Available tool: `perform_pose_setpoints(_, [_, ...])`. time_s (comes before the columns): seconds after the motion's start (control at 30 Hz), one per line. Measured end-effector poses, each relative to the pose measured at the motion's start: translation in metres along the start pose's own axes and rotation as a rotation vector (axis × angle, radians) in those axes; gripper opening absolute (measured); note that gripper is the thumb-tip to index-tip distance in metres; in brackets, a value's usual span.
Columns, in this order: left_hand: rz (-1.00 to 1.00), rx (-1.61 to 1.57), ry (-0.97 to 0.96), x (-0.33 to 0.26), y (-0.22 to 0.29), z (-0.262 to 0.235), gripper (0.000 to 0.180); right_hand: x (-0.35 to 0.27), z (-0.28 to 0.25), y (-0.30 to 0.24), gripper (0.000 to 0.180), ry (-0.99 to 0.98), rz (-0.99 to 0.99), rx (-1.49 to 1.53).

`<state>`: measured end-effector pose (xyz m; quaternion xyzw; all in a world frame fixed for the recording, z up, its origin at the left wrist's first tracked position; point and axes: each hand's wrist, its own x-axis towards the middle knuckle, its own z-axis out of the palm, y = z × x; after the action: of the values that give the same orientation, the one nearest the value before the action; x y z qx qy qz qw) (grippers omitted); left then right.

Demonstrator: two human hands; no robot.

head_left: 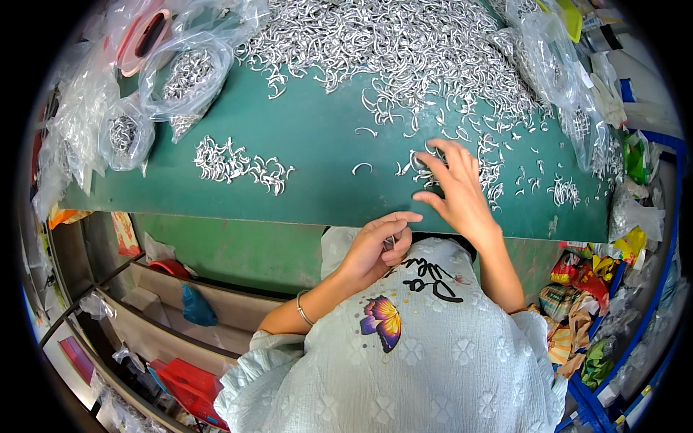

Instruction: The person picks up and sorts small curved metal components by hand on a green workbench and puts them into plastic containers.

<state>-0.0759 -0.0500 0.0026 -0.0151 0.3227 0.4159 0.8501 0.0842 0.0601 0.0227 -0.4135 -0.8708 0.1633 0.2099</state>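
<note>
At the table's near edge my left hand (377,247) is curled closed, palm up, with a bit of silvery metal (390,240) showing between its fingers. My right hand (460,189) reaches over the table with thumb and fingers apart. Its fingertips are over a loose group of small curved silver metal pieces (491,171); whether they touch any is hard to tell. A single curved piece (362,167) lies left of that hand, and another (366,131) lies farther back. Farther left is a small heap of the same pieces (222,160).
A large pile of these pieces (390,40) covers the back of the green table (310,137). Clear plastic bags of pieces (189,76) stand at the left, and another bag (556,68) lies back right. Colourful packets (577,281) fill a shelf below right.
</note>
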Motion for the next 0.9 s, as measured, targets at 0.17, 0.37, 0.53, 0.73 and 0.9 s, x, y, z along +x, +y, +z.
perform_pose_setpoints(0.17, [0.016,0.007,0.033,-0.001,-0.001,0.001,0.023,-0.008,0.016,0.013,0.016,0.066,0.143,0.246])
perform_pose_setpoints(0.37, [0.028,-0.013,-0.006,-0.001,-0.003,-0.004,0.023,-0.005,-0.001,0.037,0.013,0.16,0.473,0.379])
perform_pose_setpoints(0.53, [0.013,-0.011,0.007,0.003,-0.005,-0.003,0.022,0.008,-0.004,0.0,0.021,0.054,0.019,0.191])
perform_pose_setpoints(0.73, [0.018,-0.019,0.046,-0.001,-0.002,-0.003,0.022,-0.003,-0.004,0.018,0.013,0.01,0.259,0.302])
perform_pose_setpoints(0.9, [0.008,-0.008,0.029,0.0,-0.002,-0.001,0.022,-0.013,-0.016,0.041,0.012,0.132,0.631,0.766])
